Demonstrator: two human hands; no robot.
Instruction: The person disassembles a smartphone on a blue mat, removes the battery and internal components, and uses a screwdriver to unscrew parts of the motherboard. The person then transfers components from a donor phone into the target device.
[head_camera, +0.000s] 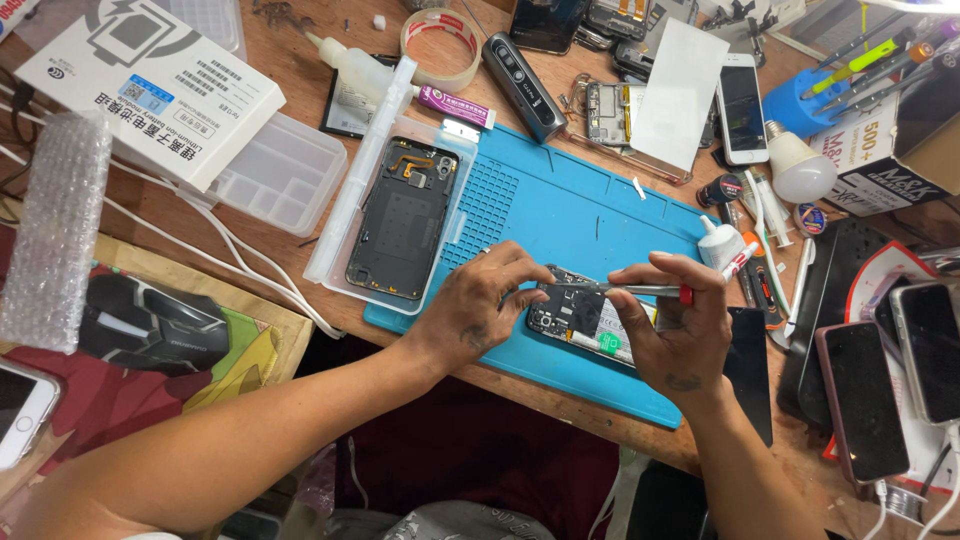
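An opened smartphone (580, 318) with its inner boards and battery exposed lies on a blue repair mat (560, 210). My left hand (480, 305) rests on the phone's left end, fingers bent onto it. My right hand (675, 325) holds a thin silver tool with a red end (640, 290) level over the phone, its tip pointing left toward my left fingers. The phone's black back cover (403, 218) lies inside a clear plastic tray at the mat's left edge.
A white box (150, 85), bubble wrap (55, 230) and a clear compartment case (285, 170) sit at left. Tape roll (440, 45), glue bottles, a bulb (800, 165), a blue tool holder (800, 100) and several phones (865, 400) crowd the back and right. A black mouse (150, 325) lies lower left.
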